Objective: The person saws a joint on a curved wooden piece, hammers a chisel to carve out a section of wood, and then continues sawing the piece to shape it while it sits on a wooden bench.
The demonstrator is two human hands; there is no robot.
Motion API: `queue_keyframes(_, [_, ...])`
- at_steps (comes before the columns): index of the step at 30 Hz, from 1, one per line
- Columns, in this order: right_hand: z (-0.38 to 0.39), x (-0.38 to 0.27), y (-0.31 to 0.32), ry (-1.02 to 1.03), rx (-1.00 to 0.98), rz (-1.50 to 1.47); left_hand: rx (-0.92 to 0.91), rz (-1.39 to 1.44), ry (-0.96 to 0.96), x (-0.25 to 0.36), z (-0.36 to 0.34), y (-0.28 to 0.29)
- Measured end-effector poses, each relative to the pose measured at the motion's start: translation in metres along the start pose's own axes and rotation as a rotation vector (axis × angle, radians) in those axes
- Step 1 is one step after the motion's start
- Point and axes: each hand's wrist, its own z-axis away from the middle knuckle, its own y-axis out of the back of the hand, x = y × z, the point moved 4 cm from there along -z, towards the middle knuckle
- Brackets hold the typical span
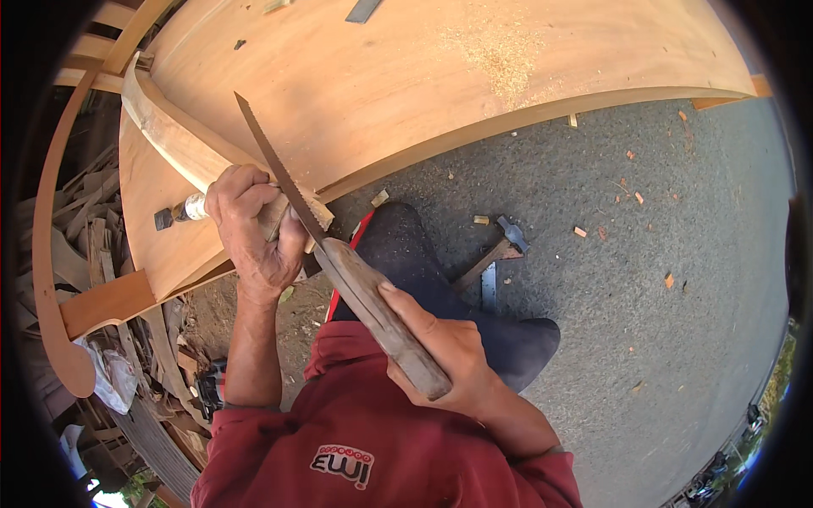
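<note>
My right hand [449,351] is wrapped round the long, worn wooden handle of a handsaw [385,320]. Its narrow toothed blade points away and to the left, passing close by the fingers of my left hand [252,216]. That hand is closed on the near end of a pale curved wooden piece [174,127], which lies along the large wooden panel [364,93]. The cut end shows just right of the blade. Whether the teeth touch the wood I cannot tell. Left of my left hand lies a white bottle [193,207] with a black cap.
Sawdust [508,68] covers part of the panel's far side. A hammer [495,254] and a metal strip [489,288] lie on the grey ground right of my knee, among small offcuts. Wood scraps [93,237] pile up at the left, near a curved wooden frame [55,279].
</note>
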Motion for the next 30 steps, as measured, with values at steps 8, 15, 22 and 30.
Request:
queue_keyframes(8, [0.068, -0.01, 0.019, -0.037, 0.048, 0.05, -0.009, -0.007, -0.005, 0.001, -0.004, -0.003])
queue_keyframes(15, [0.028, -0.007, 0.001, 0.02, 0.053, 0.013, 0.009, -0.017, 0.085, -0.036, -0.006, -0.001])
queue_keyframes(22, [0.02, 0.006, -0.014, 0.036, 0.073, -0.031, -0.016, 0.005, 0.049, -0.03, -0.004, -0.002])
queue_keyframes(30, [0.028, 0.011, -0.015, 0.033, 0.088, 0.026, -0.001, -0.041, 0.011, -0.032, -0.002, -0.005])
